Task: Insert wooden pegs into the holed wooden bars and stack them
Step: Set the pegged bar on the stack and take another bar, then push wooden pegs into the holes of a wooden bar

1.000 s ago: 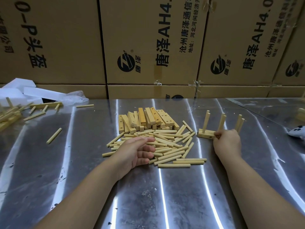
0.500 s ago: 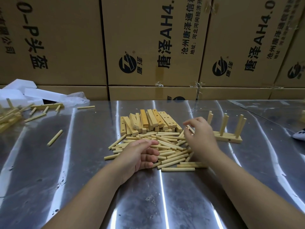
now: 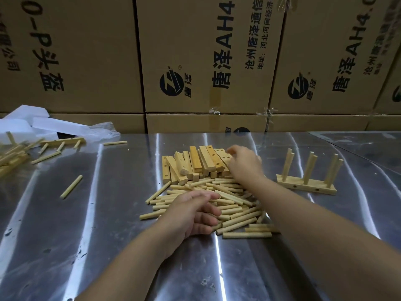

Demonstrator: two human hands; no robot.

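Now touching holed bars (image 3: 201, 162) with right hand (image 3: 245, 168), cannot tell if fingers (image 3: 231, 151) grasping; resting left hand (image 3: 193, 213) against pegs (image 3: 230, 193), loosely curled, holding nothing.

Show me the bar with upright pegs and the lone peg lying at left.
bar with upright pegs (image 3: 306, 187): head view, the bar's front face.
lone peg (image 3: 71, 187): head view, middle of its shaft.

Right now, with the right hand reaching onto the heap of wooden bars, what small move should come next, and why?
Probably the right hand pinches one bar off the stack and lifts it: its fingers lie on the stack, and the pegged bar beside it looks full.
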